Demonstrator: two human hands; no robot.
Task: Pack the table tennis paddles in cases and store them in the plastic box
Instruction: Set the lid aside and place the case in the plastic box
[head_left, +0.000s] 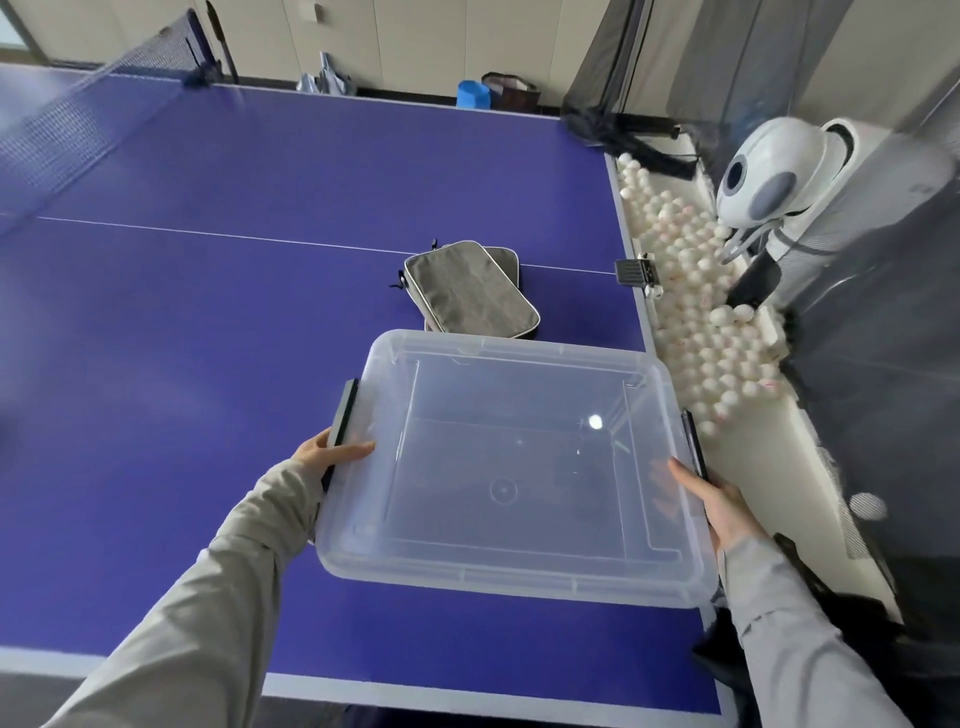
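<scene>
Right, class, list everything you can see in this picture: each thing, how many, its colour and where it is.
plastic box: one, clear with black latches, near end of the table
paddle cases: two, grey, stacked just behind the box
table: one, blue with white lines
net: one, dark, across the table at far left
balls: many, white, in the trough along the table's right edge
ball machine: one, white and grey, right of the trough
left hand: grips the box's left side
right hand: grips the box's right side
</scene>
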